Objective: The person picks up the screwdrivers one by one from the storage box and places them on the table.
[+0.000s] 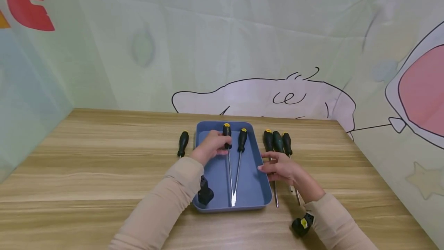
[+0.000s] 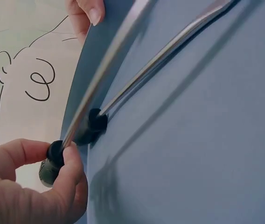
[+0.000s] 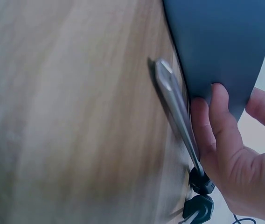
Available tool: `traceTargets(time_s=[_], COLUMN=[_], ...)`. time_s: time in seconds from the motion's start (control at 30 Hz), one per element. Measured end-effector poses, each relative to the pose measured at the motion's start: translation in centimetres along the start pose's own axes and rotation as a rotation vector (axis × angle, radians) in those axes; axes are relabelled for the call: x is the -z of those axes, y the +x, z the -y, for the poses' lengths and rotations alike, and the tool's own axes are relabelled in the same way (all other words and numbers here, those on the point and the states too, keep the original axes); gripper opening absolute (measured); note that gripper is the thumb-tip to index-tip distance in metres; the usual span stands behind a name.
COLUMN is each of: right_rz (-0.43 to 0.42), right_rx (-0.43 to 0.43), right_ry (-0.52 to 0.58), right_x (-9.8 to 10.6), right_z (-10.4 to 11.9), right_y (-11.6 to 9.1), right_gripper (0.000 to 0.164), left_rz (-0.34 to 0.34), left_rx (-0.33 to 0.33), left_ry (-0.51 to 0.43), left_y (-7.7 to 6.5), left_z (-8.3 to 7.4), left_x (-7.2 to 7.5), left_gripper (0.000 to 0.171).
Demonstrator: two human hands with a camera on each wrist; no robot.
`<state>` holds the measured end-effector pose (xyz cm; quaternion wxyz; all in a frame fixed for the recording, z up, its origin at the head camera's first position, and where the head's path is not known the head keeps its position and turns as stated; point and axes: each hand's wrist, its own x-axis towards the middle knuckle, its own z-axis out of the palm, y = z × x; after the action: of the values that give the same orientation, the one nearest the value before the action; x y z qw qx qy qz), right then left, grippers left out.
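Note:
My left hand point(image 1: 214, 146) pinches a black-handled screwdriver point(image 1: 227, 134) with a yellow cap, gripping the handle near its shank. This screwdriver's shank slants over the blue tray point(image 1: 218, 180); in the left wrist view its handle is raised off the tray floor. A second screwdriver point(image 1: 242, 139) lies in the tray just to the right, and the two tips come together near the front end. At the tray's right side my right hand point(image 1: 282, 168) holds the wall, with fingertips point(image 3: 219, 93) on the outer face and a digit over the rim.
Right of the tray lie several screwdrivers point(image 1: 277, 142) side by side, partly hidden by the right hand. One more screwdriver point(image 1: 183, 142) lies to the left, its shank behind the left sleeve. The wooden table point(image 1: 104, 165) meets a printed cloth backdrop point(image 1: 208, 49).

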<state>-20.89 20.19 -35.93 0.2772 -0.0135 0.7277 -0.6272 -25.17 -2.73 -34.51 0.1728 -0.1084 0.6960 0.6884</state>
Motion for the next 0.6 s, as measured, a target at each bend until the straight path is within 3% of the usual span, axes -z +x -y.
traceTargets(time_s=[0.6], right_rz=[0.001], right_rx=[0.003], right_ry=[-0.003], right_x=[0.0], right_z=[0.0], right_y=[0.1], right_gripper=[0.06], left_rz=[0.0], left_rx=[0.039], left_ry=[0.062], left_y=[-0.7], left_z=[-1.0], left_x=[1.7], left_gripper=[0.047])
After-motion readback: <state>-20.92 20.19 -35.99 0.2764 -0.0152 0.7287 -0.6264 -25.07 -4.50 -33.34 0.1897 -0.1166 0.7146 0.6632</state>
